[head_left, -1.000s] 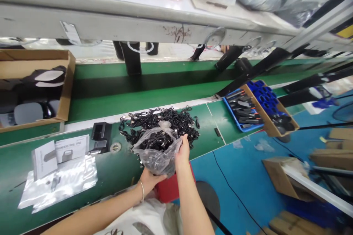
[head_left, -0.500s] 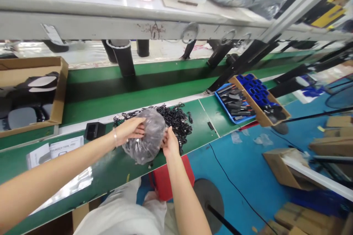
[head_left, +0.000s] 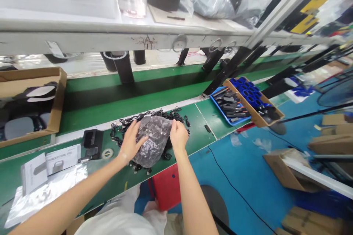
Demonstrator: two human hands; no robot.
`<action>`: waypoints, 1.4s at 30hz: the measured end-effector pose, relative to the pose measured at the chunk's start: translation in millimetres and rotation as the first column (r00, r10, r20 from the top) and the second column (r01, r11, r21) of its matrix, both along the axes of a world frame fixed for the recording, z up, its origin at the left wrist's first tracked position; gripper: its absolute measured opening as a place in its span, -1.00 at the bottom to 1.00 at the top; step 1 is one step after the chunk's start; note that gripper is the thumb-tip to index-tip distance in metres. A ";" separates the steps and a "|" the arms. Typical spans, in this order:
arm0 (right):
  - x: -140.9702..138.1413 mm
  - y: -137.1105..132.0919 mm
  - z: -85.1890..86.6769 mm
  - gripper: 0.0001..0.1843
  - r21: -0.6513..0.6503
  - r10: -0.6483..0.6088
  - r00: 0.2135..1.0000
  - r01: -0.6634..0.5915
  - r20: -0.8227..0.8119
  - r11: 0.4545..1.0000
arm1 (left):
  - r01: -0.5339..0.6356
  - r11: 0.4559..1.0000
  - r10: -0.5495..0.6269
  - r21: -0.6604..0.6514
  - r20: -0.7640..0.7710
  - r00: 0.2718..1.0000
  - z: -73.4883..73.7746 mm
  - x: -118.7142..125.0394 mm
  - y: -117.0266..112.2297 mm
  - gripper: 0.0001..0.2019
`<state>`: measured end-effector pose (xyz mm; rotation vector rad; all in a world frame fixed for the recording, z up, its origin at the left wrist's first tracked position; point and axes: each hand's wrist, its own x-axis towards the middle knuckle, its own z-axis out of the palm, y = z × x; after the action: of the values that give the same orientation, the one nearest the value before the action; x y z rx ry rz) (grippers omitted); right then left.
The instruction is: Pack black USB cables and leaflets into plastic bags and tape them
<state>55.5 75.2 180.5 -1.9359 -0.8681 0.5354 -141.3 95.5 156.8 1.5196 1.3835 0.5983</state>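
Observation:
A full plastic bag (head_left: 153,142), grey and see-through with dark contents, rests over a spread of black cables (head_left: 168,154) on the green bench. My left hand (head_left: 130,143) lies along the bag's left side, fingers spread over it and thumb pointing right. At the upper right corner, my right hand (head_left: 179,134) pinches the plastic in closed fingers. What fills the bag cannot be made out clearly. Left of the hands stands a black stand-like part (head_left: 92,141), with a roll of tape (head_left: 107,153) beside it.
Printed leaflets (head_left: 63,158) and a shiny clear bag (head_left: 49,187) lie at left. A cardboard box (head_left: 59,106) of dark parts stands behind them. Right are a blue tray (head_left: 239,120) and a carton of blue pieces (head_left: 257,119). A red stool (head_left: 167,187) stands below the bench edge.
My right hand has shifted to the bag's upper right corner and pulls the plastic outward. The left hand has moved from the bag's top to its left side. The view has shifted slightly.

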 end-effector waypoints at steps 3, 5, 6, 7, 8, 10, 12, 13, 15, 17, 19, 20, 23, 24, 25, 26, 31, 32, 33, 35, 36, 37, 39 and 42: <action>0.3 6.2 10.7 -0.63 0.041 0.022 0.995 -0.026 0.097 0.999 | -0.247 0.923 0.272 -0.294 0.047 0.961 -4.8 -25.1 -44.8 -0.34; -2.6 4.3 12.7 -0.65 0.075 0.067 0.991 -0.075 0.115 0.994 | -0.202 0.823 0.319 -0.531 0.138 0.938 -15.0 -29.8 -68.2 -0.42; -4.6 1.7 12.5 -0.67 0.090 0.099 0.988 -0.110 0.119 0.990 | -0.134 0.749 0.359 -0.649 0.228 0.905 -20.5 -28.1 -74.9 -0.50; -6.5 -1.4 11.9 -0.69 0.102 0.130 0.984 -0.143 0.122 0.984 | -0.086 0.694 0.402 -0.714 0.287 0.870 -25.1 -24.8 -78.2 -0.59; -8.1 -4.8 11.5 -0.71 0.111 0.154 0.980 -0.168 0.126 0.980 | -0.052 0.651 0.443 -0.757 0.323 0.836 -28.0 -20.8 -78.8 -0.68; -9.0 -10.0 12.6 -0.72 0.118 0.162 0.978 -0.177 0.130 0.977 | -0.049 0.599 0.512 -0.799 0.335 0.791 -27.0 -14.4 -74.5 -0.83; -5.3 -10.4 17.4 -0.69 0.123 0.119 0.985 -0.134 0.125 0.983 | -0.079 0.574 0.551 -0.815 0.313 0.774 -15.9 -13.0 -66.4 -0.91; -1.7 -8.3 20.6 -0.68 0.131 0.091 0.989 -0.107 0.119 0.986 | -0.088 0.572 0.558 -0.816 0.308 0.770 -6.9 -13.9 -61.2 -0.92; 9.0 -0.3 26.6 -0.67 0.158 0.029 0.994 -0.045 0.104 0.986 | -0.088 0.601 0.541 -0.794 0.323 0.777 15.7 -17.1 -48.0 -0.88; 22.8 10.5 29.3 -0.65 0.183 -0.046 0.995 0.030 0.087 0.983 | -0.070 0.661 0.477 -0.747 0.347 0.807 39.3 -18.6 -30.0 -0.78; 36.9 20.1 29.0 -0.64 0.193 -0.099 0.993 0.085 0.067 0.978 | -0.057 0.731 0.395 -0.680 0.353 0.848 58.3 -16.8 -8.4 -0.67; 42.9 23.4 28.9 -0.64 0.198 -0.110 0.992 0.097 0.060 0.975 | -0.046 0.761 0.344 -0.647 0.343 0.874 65.2 -15.0 2.7 -0.64; 53.5 26.1 34.4 -0.65 0.249 -0.144 0.988 0.126 0.053 0.960 | -0.020 0.865 0.187 -0.501 0.286 0.940 77.3 -10.4 29.9 -0.59; 54.3 25.1 38.7 -0.65 0.273 -0.165 0.985 0.144 0.054 0.951 | -0.017 0.900 0.144 -0.436 0.260 0.955 79.8 -10.2 35.6 -0.59; 54.2 23.6 43.9 -0.66 0.296 -0.187 0.981 0.162 0.057 0.941 | -0.014 0.930 0.106 -0.366 0.233 0.967 82.4 -10.7 39.4 -0.59; 53.5 22.0 49.4 -0.66 0.316 -0.205 0.977 0.177 0.058 0.932 | -0.008 0.956 0.072 -0.292 0.208 0.975 85.0 -11.7 41.8 -0.61; 59.0 21.8 64.4 -0.64 0.373 -0.270 0.962 0.237 0.037 0.897 | 0.079 0.995 -0.084 0.056 0.093 0.992 86.4 -7.7 50.3 -0.69; 63.8 24.5 62.6 -0.63 0.375 -0.283 0.959 0.254 0.024 0.891 | 0.101 0.988 -0.109 0.113 0.069 0.992 80.0 -2.1 54.4 -0.72; 70.0 28.0 59.0 -0.62 0.371 -0.292 0.956 0.268 0.008 0.889 | 0.125 0.979 -0.134 0.161 0.045 0.990 70.7 5.5 59.3 -0.76; 84.6 35.7 47.6 -0.59 0.334 -0.290 0.957 0.284 -0.033 0.899 | 0.164 0.963 -0.168 0.215 -0.002 0.986 45.8 25.8 70.0 -0.84; 91.9 38.4 40.3 -0.56 0.303 -0.282 0.958 0.286 -0.058 0.909 | 0.181 0.960 -0.181 0.212 -0.022 0.983 32.1 37.4 74.6 -0.86; 98.3 39.2 32.2 -0.53 0.269 -0.273 0.958 0.286 -0.085 0.920 | 0.192 0.959 -0.187 0.206 -0.044 0.981 19.0 49.3 78.0 -0.86; 104.4 32.8 13.5 -0.47 0.206 -0.265 0.954 0.290 -0.138 0.935 | 0.181 0.963 -0.166 0.199 -0.086 0.982 -2.4 71.7 80.8 -0.83; 88.1 4.9 -21.1 -0.34 0.128 -0.273 0.942 0.301 -0.197 0.945 | 0.146 0.968 -0.117 0.202 -0.150 0.982 -18.5 99.9 76.4 -0.77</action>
<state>143.5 80.1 159.4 -1.8000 -0.4861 0.4417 -41.4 171.9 138.3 1.8389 1.3409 0.5815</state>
